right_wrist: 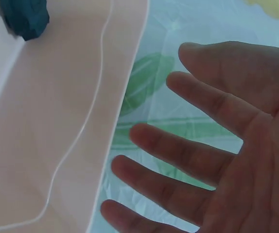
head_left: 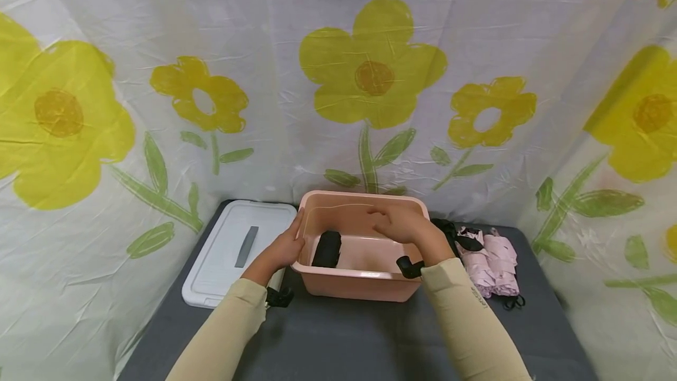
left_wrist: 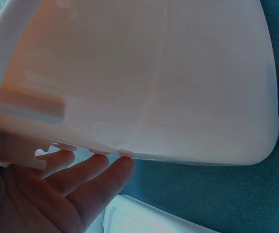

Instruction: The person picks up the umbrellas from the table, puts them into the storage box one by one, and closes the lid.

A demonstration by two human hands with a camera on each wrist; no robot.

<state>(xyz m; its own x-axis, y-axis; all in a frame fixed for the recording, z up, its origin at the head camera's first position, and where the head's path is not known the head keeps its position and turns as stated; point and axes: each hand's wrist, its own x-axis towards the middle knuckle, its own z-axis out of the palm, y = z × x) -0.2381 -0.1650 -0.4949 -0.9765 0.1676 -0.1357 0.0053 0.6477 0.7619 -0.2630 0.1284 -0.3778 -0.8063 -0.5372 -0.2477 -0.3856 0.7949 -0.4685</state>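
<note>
A pink plastic bin (head_left: 354, 288) stands on the dark table, its inside facing up. At its left end my left hand (head_left: 286, 247) grips the rim, and in the left wrist view the fingers (left_wrist: 103, 182) lie against the outer wall. A black rolled bundle (head_left: 327, 249) rests on the bin floor near the left wall. Over the right part of the bin, my right hand (head_left: 399, 223) is held with nothing in it. In the right wrist view its fingers (right_wrist: 178, 150) are spread and nearly straight, close to the bin's rim.
Left of the bin lies a white lid (head_left: 219, 251) with a grey handle (head_left: 246, 247). Pink rolled fabric bundles (head_left: 499, 263) with black parts are on the table (head_left: 338, 340) to the right. A flower-printed curtain (head_left: 275, 151) hangs right behind the bin.
</note>
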